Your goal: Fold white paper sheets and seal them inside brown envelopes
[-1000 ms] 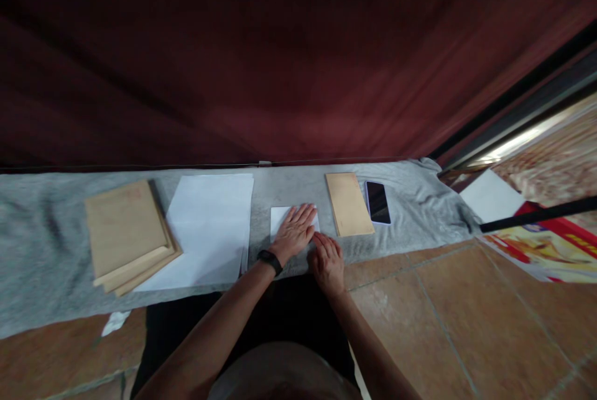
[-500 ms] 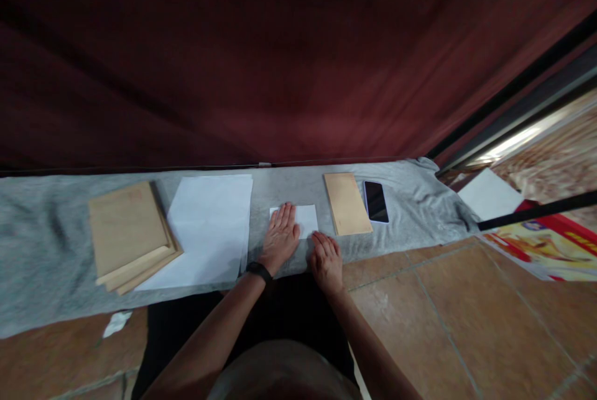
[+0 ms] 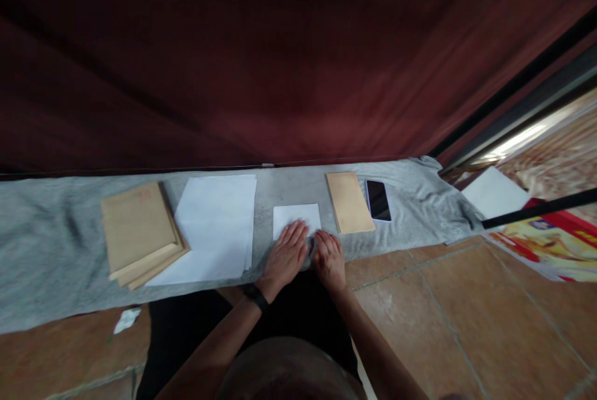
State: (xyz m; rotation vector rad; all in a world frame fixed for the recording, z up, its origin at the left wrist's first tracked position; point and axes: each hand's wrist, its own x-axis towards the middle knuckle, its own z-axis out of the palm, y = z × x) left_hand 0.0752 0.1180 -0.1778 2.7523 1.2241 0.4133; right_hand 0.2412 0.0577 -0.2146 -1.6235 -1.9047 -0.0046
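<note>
A small folded white paper [image 3: 296, 218] lies on the grey cloth [image 3: 56, 263] in front of me. My left hand [image 3: 285, 257], with a black band at the wrist, lies flat with fingers together, its fingertips on the paper's near edge. My right hand [image 3: 329, 258] rests beside it on the cloth, fingers stretched out and touching the paper's near right corner. Neither hand holds anything.
A stack of white sheets [image 3: 212, 226] and a pile of tan envelopes [image 3: 140, 235] lie to the left. One tan envelope [image 3: 349, 202] and a dark phone [image 3: 377, 200] lie to the right. A dark red curtain hangs behind. Tiled floor and printed paper [image 3: 555, 244] are at right.
My left hand has slid back toward me, from the top of the folded paper down to its near edge, uncovering most of it. The right hand has hardly moved.
</note>
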